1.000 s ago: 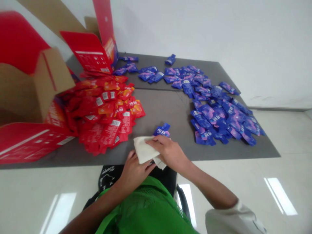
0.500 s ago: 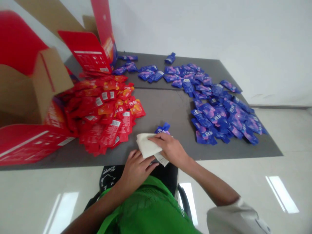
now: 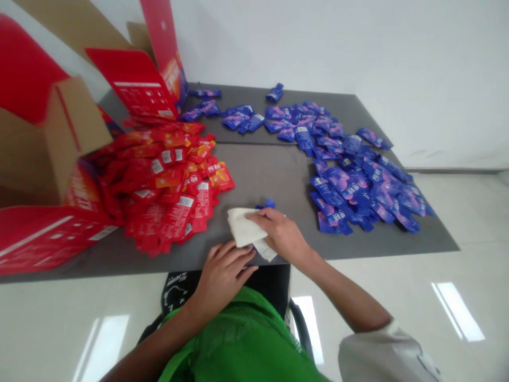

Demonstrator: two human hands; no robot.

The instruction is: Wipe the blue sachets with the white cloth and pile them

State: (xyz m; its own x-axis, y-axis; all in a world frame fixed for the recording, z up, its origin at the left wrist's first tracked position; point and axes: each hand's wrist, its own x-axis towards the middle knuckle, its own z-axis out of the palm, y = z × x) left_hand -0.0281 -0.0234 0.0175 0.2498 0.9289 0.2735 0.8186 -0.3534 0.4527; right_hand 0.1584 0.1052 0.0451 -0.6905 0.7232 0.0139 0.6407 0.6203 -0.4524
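My right hand (image 3: 282, 233) is closed on a folded whitish cloth (image 3: 246, 225) near the table's front edge. The cloth lies over a blue pouch (image 3: 268, 203), of which only the far end and a sliver by my left fingertips show. At the front edge, my left hand (image 3: 225, 270) rests palm down with its fingers stretched out, their tips beside the cloth and the near end of that pouch. Whether those fingertips press on the pouch is hard to see.
A heap of red pouches (image 3: 167, 185) spreads on the left, against open red cartons (image 3: 135, 85). Many blue pouches (image 3: 358, 185) lie in a pile on the right, with several more along the back of the grey table (image 3: 266, 164). A white wall (image 3: 338, 48) stands behind.
The cloth and my right hand have shifted slightly up and right over the blue pouch, covering more of it. My left hand stays nearly in place.
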